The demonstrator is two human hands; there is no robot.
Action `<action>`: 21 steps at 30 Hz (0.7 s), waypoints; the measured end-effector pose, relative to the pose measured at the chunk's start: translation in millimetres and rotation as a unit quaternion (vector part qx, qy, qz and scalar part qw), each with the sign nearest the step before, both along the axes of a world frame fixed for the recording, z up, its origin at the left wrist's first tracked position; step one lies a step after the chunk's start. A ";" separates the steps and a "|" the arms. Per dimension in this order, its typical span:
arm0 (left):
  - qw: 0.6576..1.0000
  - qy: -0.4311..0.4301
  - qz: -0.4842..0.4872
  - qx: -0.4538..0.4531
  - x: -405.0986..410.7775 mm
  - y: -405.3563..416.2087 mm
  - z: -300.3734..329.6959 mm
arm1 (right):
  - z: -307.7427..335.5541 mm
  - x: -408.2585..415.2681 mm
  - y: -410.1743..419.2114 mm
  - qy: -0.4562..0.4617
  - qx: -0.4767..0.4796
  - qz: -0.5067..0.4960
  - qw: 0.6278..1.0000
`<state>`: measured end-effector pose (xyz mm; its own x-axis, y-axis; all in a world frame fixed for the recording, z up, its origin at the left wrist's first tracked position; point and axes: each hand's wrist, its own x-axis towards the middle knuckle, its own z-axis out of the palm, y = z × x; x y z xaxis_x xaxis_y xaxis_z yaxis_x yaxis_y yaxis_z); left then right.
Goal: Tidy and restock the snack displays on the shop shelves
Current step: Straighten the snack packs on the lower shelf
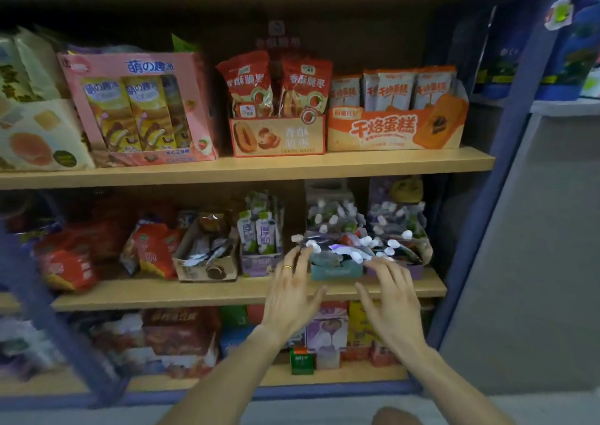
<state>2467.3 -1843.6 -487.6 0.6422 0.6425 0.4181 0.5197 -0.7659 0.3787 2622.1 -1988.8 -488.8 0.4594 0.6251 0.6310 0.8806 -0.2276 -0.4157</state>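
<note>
Nearest to the camera, two bare forearms are seen reaching up and forward toward the middle shelf (246, 290). The left hand (293, 290) is held open, with the fingers spread and fairly straight; a gold ring (287, 267) is worn on one finger, and the fingertips are placed at the left edge of a teal display box (337, 272). The right hand (391, 295) is also open with spread fingers, and it is placed in front of a purple display box (414, 270) just beside the teal one; nothing is gripped by either hand. It cannot be told for sure whether the fingertips touch the boxes. Both boxes are filled with small pouches with white caps (357, 249), which are piled untidily and partly spill over the front edges. To the left on the same shelf, a purple box of upright white packs (259, 236), a brown cardboard tray (206, 262) with loose sachets and red snack bags (152, 249) are found. Below, the lowest shelf is seen with blurred boxes and packets. Farther up, on the upper shelf (246, 166), an orange cake box (394, 126), a red box of jujube bags (278, 136) and a pink box of biscuit packs (136, 110) are standing side by side. At the far left, a pale box with a bun picture (39, 139) is partly cut off.
</note>
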 end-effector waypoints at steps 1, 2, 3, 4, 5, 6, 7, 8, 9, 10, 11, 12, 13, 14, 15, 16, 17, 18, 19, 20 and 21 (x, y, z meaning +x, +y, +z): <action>1.000 0.003 -0.004 -0.011 0.9 0.6 -0.5 | 1.5 -2.1 4.6 0.000 -0.007 0.013 1.000; 1.000 0.002 -0.010 -0.021 0.8 1.3 0.2 | 3.1 -3.4 10.3 0.002 -0.016 0.022 1.000; 0.999 0.001 -0.014 -0.030 -0.1 2.3 1.7 | 4.3 -4.0 16.5 0.006 -0.026 0.029 0.999; 0.999 0.000 -0.015 -0.038 -1.4 3.1 3.4 | 4.9 -4.2 22.6 0.014 -0.038 0.034 0.999; 0.999 0.000 -0.013 -0.045 -3.0 3.9 4.0 | 5.5 -4.6 28.2 0.022 -0.050 0.038 0.998; 0.999 0.001 -0.009 -0.050 -4.5 4.6 4.3 | 5.7 -5.3 32.8 0.028 -0.061 0.040 0.997; 0.999 0.003 -0.004 -0.054 -6.4 5.6 3.5 | 5.3 -6.6 36.2 0.033 -0.069 0.040 0.996; 0.998 0.004 0.000 -0.060 -8.7 6.8 2.3 | 5.0 -8.8 38.5 0.039 -0.075 0.038 0.996; 0.998 0.004 0.004 -0.067 -11.5 8.4 0.8 | 4.9 -11.4 39.6 0.043 -0.077 0.036 0.995; 0.997 0.003 0.008 -0.073 -14.1 9.8 -0.4 | 5.0 -14.2 40.0 0.045 -0.076 0.032 0.996; 0.997 0.000 0.013 -0.078 -16.9 11.2 -2.1 | 5.2 -17.1 39.7 0.043 -0.072 0.027 0.996; 0.997 -0.002 0.019 -0.081 -19.6 12.3 -3.3 | 5.6 -20.6 39.4 0.034 -0.068 0.021 0.997; 0.996 -0.006 0.024 -0.083 -22.1 13.5 -4.2 | 6.3 -24.2 39.4 0.018 -0.061 0.014 0.998; 0.996 -0.009 0.031 -0.084 -24.4 14.8 -4.8 | 7.5 -28.2 39.9 0.000 -0.052 0.011 0.999; 0.996 -0.013 0.038 -0.082 -26.8 16.1 -5.0 | 9.4 -33.3 41.1 -0.011 -0.038 0.016 0.999; 0.996 -0.016 0.046 -0.078 -29.2 17.8 -5.2 | 11.9 -39.3 43.0 -0.014 -0.024 0.030 0.999; 0.996 -0.021 0.054 -0.073 -31.9 19.1 -5.3 | 14.4 -46.1 45.4 -0.012 -0.013 0.048 0.999; 0.995 -0.030 0.063 -0.070 -35.1 19.4 -4.8 | 16.3 -53.3 48.1 -0.008 -0.007 0.070 0.998; 0.994 -0.041 0.077 -0.071 -39.5 20.7 -5.4 | 17.6 -61.2 51.4 -0.002 -0.006 0.092 0.996; 0.992 -0.051 0.094 -0.072 -44.9 22.0 -5.8 | 18.0 -69.3 55.1 0.006 -0.010 0.113 0.994; 0.989 -0.058 0.115 -0.071 -50.7 23.5 -6.8 | 17.4 -77.0 59.0 0.013 -0.017 0.131 0.991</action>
<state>2416.6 -1820.1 -494.3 0.4248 0.8238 0.3753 0.6216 -0.5668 0.5406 2545.0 -1929.8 -471.4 0.2934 0.7457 0.5982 0.9008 -0.0061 -0.4342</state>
